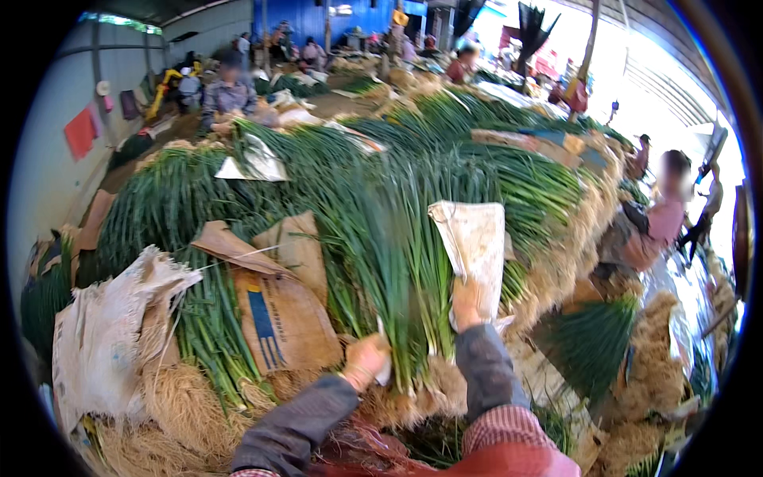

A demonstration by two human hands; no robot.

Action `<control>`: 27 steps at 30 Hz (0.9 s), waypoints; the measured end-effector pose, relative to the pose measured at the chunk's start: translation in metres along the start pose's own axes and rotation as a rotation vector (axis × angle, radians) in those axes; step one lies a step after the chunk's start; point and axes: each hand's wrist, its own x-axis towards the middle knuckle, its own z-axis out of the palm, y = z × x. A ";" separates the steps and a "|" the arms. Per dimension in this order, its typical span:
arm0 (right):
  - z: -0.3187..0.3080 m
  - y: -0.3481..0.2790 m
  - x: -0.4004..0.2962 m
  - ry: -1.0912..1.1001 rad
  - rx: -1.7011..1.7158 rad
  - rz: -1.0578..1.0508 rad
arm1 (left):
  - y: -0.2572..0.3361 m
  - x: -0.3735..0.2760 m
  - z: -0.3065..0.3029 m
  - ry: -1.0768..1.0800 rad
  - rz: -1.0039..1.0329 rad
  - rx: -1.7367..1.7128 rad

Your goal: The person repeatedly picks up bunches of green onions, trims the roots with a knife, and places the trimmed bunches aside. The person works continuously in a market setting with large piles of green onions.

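A thick spread of green onions (390, 322) lies before me, pale stems and tan roots (411, 402) towards my body and green leaves pointing away. My right hand (468, 301) grips the near edge of a soiled white woven sack piece (480, 238), which stands up over the onions on the right. On the left side of the same bunch, my left hand (363, 361) is closed on a narrow white piece (384, 371), mostly hidden by the fingers. Both hands are close to the stems, with the bunch between them.
A tan printed sack (286, 322) and a frayed white sack (104, 340) cover onions on the left. Roots (554, 280) line the pile's right edge. A person (650, 220) is at the right; another person (229, 98) works across the pile. Loose onions (590, 343) lie lower right.
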 end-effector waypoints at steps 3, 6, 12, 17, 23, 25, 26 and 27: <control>-0.032 -0.121 -0.070 -0.054 0.175 0.025 | 0.006 -0.034 -0.011 0.109 0.127 0.232; -0.054 -0.163 -0.096 -0.001 0.482 -0.042 | 0.000 -0.054 -0.016 0.302 0.331 0.130; -0.115 -0.292 -0.141 -0.072 1.053 -0.030 | 0.027 -0.101 -0.064 0.347 0.103 -0.460; -0.105 -0.339 -0.124 0.022 0.786 -0.526 | 0.052 -0.104 -0.096 0.503 0.180 -0.926; -0.002 -0.325 -0.012 0.327 -0.152 -0.826 | -0.011 -0.046 -0.145 0.514 0.113 -0.755; 0.006 -0.259 0.020 0.177 -0.027 -0.631 | -0.033 -0.063 -0.140 0.477 -0.060 -0.693; -0.005 -0.229 0.024 0.025 0.343 -0.299 | -0.063 -0.070 -0.138 0.521 -0.023 -0.667; -0.016 -0.196 0.022 -0.038 0.560 -0.066 | -0.089 -0.080 -0.136 0.571 0.027 -0.576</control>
